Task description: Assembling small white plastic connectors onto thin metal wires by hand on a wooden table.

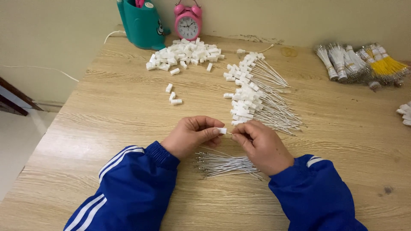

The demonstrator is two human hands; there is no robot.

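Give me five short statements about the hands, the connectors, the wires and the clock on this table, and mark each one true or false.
1. The left hand pinches a small white connector. True.
2. The right hand rests flat on the table, away from the left hand. False: it is raised beside the left hand, fingertips at the connector.
3. A loose bunch of white wires lies under the hands. True.
4. The alarm clock is blue. False: it is pink.
5. The pile of loose white connectors lies at the table's near edge. False: it lies at the far side, in front of the clock.
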